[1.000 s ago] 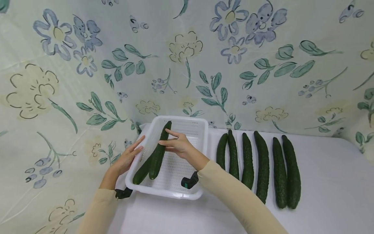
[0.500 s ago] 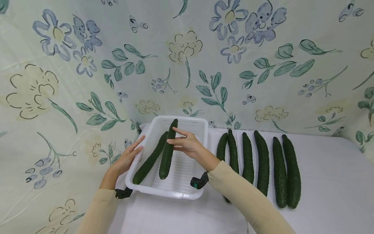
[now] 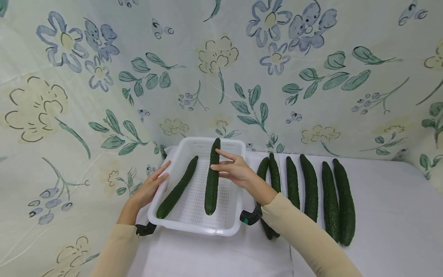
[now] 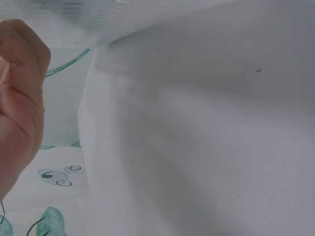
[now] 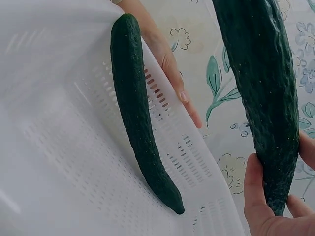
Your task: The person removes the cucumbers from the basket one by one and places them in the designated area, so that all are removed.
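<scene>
My right hand (image 3: 235,171) pinches a dark green cucumber (image 3: 212,188) between thumb and fingers, over the right half of a white plastic basket (image 3: 198,229). The right wrist view shows the fingers (image 5: 256,182) around the cucumber's narrower end. Another cucumber (image 3: 177,188) lies slantwise along the left side inside the basket. My left hand (image 3: 150,188) rests against the basket's outer left side with its fingers straight. In the left wrist view, part of the left hand (image 4: 22,103) is by the basket's underside (image 4: 123,14).
Right of the basket, several cucumbers (image 3: 310,188) lie roughly side by side on the white tablecloth (image 3: 387,215). My right forearm passes over some of them. Behind the table hangs a floral curtain (image 3: 207,96). Each wrist wears a small black camera (image 3: 250,215).
My right hand has carried its cucumber rightward across the basket, away from the other cucumber, turning it more upright in the head view. My left hand has stayed at the basket's side.
</scene>
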Motion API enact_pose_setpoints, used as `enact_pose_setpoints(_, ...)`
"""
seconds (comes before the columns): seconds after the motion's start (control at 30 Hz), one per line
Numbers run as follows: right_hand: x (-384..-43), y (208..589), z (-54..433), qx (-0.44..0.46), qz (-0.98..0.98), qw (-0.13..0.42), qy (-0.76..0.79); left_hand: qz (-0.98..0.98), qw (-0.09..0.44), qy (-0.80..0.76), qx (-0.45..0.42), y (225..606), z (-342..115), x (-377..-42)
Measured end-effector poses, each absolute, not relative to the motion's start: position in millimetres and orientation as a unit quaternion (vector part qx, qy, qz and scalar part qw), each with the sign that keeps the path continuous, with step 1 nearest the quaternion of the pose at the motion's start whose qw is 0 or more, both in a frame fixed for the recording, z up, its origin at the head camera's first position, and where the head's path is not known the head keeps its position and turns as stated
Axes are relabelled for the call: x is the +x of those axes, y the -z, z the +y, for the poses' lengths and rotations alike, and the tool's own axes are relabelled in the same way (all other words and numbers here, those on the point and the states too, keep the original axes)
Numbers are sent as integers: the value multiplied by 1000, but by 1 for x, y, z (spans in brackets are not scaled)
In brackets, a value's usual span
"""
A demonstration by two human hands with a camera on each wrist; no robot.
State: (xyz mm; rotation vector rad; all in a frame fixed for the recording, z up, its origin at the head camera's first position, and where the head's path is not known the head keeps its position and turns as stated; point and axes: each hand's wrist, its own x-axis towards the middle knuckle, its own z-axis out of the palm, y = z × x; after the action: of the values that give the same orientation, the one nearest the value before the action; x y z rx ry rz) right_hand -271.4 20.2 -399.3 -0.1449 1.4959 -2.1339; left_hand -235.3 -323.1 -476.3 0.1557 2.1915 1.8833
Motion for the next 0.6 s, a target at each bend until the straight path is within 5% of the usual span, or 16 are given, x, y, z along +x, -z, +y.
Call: enact_pose_setpoints(0.6, -259, 403, 69, -77, 603, 250, 754, 754, 120, -644, 51, 477, -323, -235)
